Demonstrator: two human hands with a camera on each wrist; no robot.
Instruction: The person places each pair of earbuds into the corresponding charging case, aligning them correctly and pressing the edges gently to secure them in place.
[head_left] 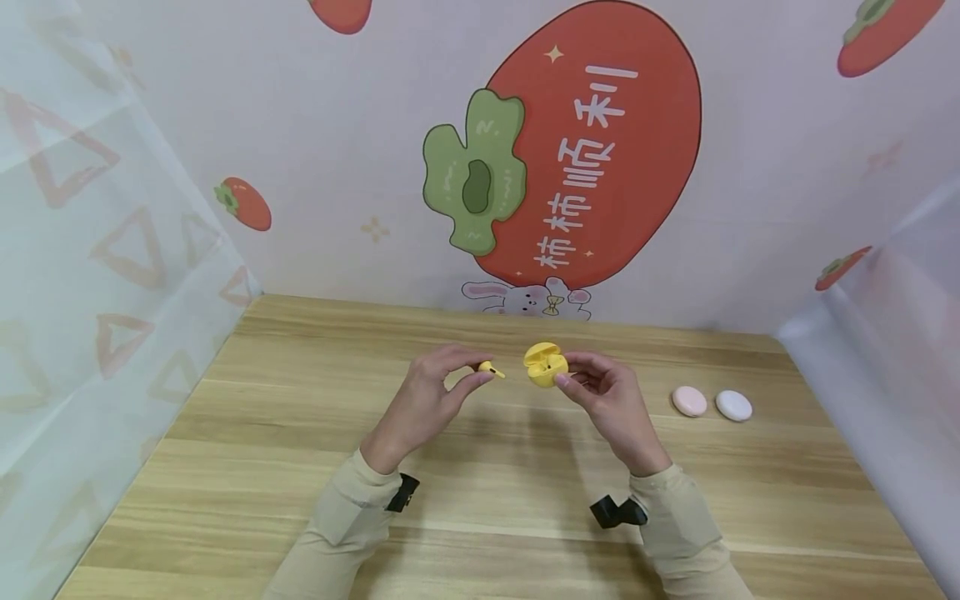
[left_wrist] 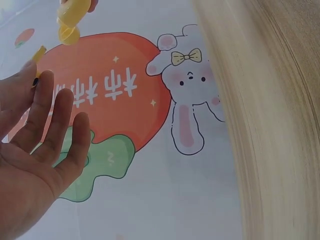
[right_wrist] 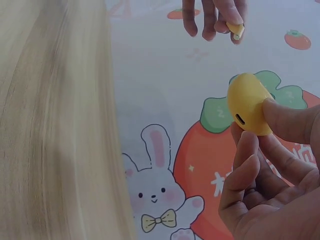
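Between thumb and forefinger, my left hand (head_left: 429,395) pinches a yellow wireless earbud (head_left: 491,369), its stem pointing right toward the case. My right hand (head_left: 611,402) holds a round yellow earbud case (head_left: 546,367) by its side, thumb in front and fingers behind. The case's lid stands up, and its inside faces the head view. In the right wrist view, the underside of the case (right_wrist: 247,102) shows a dark charging slot. Both hands are raised above the table, with a small gap between earbud and case.
On the wooden table (head_left: 480,533), a pink round case (head_left: 689,401) and a white round case (head_left: 733,406) lie side by side to the right of my right hand. Behind the table stands a printed cloth backdrop (head_left: 337,150), with pale cloth sides left and right.
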